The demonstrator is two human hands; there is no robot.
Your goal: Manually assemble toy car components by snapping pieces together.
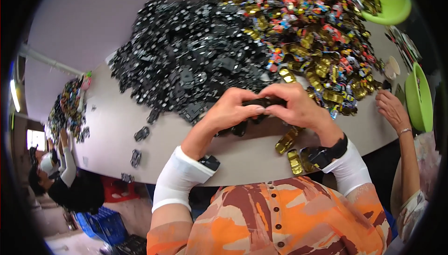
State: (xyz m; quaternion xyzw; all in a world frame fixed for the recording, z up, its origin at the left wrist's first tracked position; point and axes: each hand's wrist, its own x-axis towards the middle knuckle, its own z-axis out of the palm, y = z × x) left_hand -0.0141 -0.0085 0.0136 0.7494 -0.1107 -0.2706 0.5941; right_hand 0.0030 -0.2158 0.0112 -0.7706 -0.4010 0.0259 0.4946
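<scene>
Both my hands meet over the table, pinching a small dark toy car part [265, 102] from its two ends. My left hand [235, 109] has thumb and fingers closed on its left end. The right hand [296, 105] grips the other end; much of the part is hidden by my fingers. Just beyond my hands spreads a big heap of black toy car bases [186, 54]. To its right lies a heap of shiny gold and coloured toy car bodies [322, 45]. A few gold car bodies [295, 161] rest near the table edge by my right wrist.
Several black bases [142, 133] lie loose at the left of the table [112, 124]. A green basin [392, 3] stands at the far right, another green bowl [418, 97] nearer. A co-worker's hand [392, 110] is at the right; another person [65, 180] works at the left beside a blue crate [102, 224].
</scene>
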